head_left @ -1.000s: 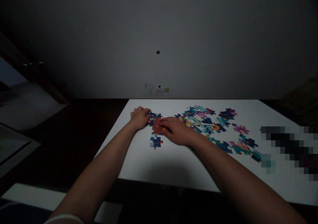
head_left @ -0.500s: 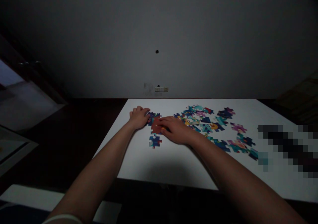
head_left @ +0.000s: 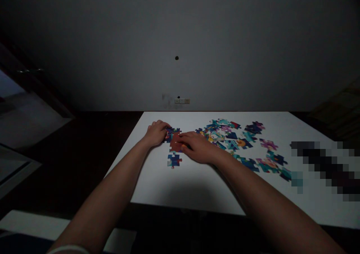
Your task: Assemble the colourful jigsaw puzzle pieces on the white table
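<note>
left hand (head_left: 156, 133): curled, fingers down on the left edge of a small joined patch of dark blue cardboard puzzle pieces (head_left: 172, 133); pressing, not lifting; nothing enclosed in the fist as far as visible.
red piece: red-orange cardboard puzzle piece (head_left: 176, 143) lies flat between the two hands, touching the blue patch just right of the left fingertips.
right hand (head_left: 197, 148): palm down, fingers flat on the right side of the red-orange piece; flat press, no pinch visible.
loose piece: single blue-and-red cardboard puzzle piece (head_left: 174, 160), just below the right fingertips, apart from both hands.
pile: scattered teal, purple and blue puzzle pieces (head_left: 239, 141), right of the right hand, running out past the wrist.
surface: white rectangular tabletop (head_left: 185, 182) under everything.
</note>
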`<state>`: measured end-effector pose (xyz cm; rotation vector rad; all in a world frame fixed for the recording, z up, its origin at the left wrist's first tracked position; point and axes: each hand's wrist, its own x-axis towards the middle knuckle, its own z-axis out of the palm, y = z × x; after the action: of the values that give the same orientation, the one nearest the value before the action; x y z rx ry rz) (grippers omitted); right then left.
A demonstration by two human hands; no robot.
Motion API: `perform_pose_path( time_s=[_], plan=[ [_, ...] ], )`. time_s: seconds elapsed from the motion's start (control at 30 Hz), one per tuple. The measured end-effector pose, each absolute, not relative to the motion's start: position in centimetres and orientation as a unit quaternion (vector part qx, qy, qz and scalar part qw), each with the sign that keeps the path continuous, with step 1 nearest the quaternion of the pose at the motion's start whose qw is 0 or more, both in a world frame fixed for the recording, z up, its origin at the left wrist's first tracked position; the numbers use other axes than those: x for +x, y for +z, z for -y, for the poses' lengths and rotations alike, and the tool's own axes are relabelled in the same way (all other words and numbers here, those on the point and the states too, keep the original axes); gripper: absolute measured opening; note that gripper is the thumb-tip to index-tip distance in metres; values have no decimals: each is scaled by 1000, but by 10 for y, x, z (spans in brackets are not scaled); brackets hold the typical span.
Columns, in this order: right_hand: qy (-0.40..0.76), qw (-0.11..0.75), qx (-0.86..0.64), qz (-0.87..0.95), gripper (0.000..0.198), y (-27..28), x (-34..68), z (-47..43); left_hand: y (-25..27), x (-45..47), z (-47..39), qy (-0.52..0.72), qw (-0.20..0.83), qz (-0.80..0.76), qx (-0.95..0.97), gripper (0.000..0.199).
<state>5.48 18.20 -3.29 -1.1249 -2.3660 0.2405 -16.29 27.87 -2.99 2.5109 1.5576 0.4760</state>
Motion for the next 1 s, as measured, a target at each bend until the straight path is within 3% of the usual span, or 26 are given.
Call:
perform_pose_path(
  time_s=[1.0],
  plan=[
    [94,230,-434,866,35,-35,56,-184,-40,-170,-286,153,44,-582,798,43]
  ],
)
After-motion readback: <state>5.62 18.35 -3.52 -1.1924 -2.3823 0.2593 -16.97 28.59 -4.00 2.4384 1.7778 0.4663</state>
